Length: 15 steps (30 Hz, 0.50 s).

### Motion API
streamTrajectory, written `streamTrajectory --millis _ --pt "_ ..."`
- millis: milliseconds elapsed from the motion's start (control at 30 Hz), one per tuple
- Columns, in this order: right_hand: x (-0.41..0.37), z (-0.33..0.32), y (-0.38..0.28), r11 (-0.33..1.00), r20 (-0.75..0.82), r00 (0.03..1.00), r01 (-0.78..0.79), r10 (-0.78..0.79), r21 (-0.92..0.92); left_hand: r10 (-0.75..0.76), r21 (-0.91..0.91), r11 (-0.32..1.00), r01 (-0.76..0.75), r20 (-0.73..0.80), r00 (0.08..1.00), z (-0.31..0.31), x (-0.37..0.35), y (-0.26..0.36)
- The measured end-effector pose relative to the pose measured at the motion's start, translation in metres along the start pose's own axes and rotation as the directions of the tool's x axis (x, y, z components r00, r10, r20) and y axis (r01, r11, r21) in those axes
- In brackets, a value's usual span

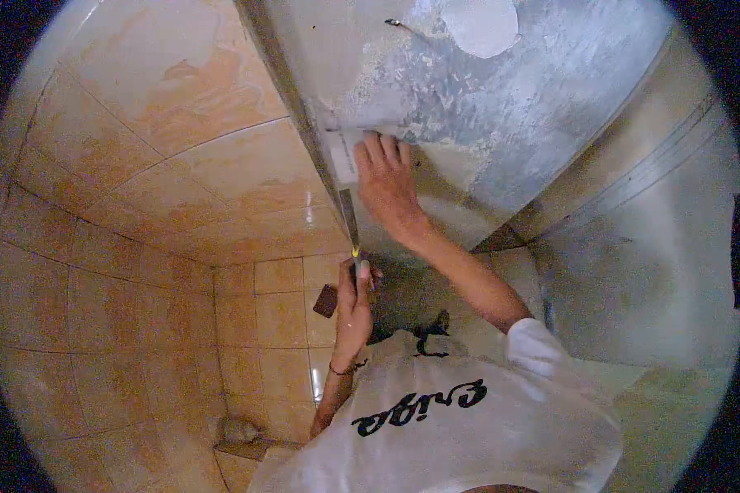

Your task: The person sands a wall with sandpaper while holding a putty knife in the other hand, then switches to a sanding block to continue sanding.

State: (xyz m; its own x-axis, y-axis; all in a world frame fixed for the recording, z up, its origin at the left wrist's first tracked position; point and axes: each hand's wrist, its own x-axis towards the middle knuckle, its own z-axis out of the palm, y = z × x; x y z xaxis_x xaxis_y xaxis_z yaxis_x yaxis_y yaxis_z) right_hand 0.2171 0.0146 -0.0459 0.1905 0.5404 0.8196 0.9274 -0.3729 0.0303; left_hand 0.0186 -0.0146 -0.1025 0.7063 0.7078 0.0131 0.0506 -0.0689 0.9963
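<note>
My left hand [353,308] is closed round the dark handle of a narrow metal-bladed tool [349,214] with a yellow band. Its blade points up along the edge strip of the panel. Above and to the right, my right hand [389,185] has its fingers bent and pressed together at a flat white piece [344,158]. That piece lies against the pale panel [460,156], just beyond the blade tip. The panel's surface is patchy, with grey-blue rough areas. My fingers hide part of the white piece.
Orange-beige tiled walls [189,181] stand at the left. A small brown block [326,301] is beside my left hand. A whitish round patch [481,25] and a small wire end [393,22] show on the panel. A corner ledge [247,449] is at the lower left.
</note>
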Motion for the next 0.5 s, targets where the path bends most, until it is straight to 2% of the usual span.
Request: streamTrajectory --millis 33,100,133,200,233,300,367,433,500 --pt "-0.001 -0.002 0.005 1.000 0.003 1.000 0.001 -0.001 0.003 -0.017 -0.015 1.000 0.017 -0.001 1.000 0.001 -0.001 0.001" --pt "-0.001 -0.012 0.012 0.988 -0.058 0.986 -0.157 0.156 -0.003 -0.041 -0.033 0.999 0.041 -0.008 0.999 0.000 -0.003 0.001" --pt "0.009 -0.021 0.012 0.988 -0.052 0.986 -0.156 0.156 -0.002 -0.042 -0.012 0.999 0.042 -0.011 0.999 -0.001 -0.005 0.002" --pt "0.032 -0.033 0.011 0.959 0.049 0.960 -0.279 0.276 0.054 -0.042 0.006 0.999 0.042 -0.013 0.999 0.000 -0.005 0.008" --pt "0.030 -0.025 0.007 0.958 0.053 0.959 -0.281 0.278 0.053 -0.085 -0.003 0.996 0.085 -0.003 0.996 0.001 -0.004 0.014" --pt "0.015 0.002 -0.001 0.999 -0.030 0.999 -0.030 0.030 0.017 -0.121 -0.011 0.993 0.121 0.010 0.993 0.003 -0.004 0.013" --pt "-0.010 0.008 0.003 1.000 -0.035 0.999 -0.014 0.015 0.028 -0.068 -0.082 0.994 0.071 0.029 0.997 0.005 -0.002 0.002" --pt "-0.014 -0.004 0.009 0.999 -0.041 0.999 0.003 -0.001 0.047 -0.058 -0.075 0.995 0.060 0.027 0.998 0.002 -0.003 0.011" --pt "-0.003 -0.029 0.017 0.946 0.106 0.949 -0.307 0.297 0.103 -0.057 -0.071 0.996 0.059 0.023 0.998 0.000 -0.003 0.020"
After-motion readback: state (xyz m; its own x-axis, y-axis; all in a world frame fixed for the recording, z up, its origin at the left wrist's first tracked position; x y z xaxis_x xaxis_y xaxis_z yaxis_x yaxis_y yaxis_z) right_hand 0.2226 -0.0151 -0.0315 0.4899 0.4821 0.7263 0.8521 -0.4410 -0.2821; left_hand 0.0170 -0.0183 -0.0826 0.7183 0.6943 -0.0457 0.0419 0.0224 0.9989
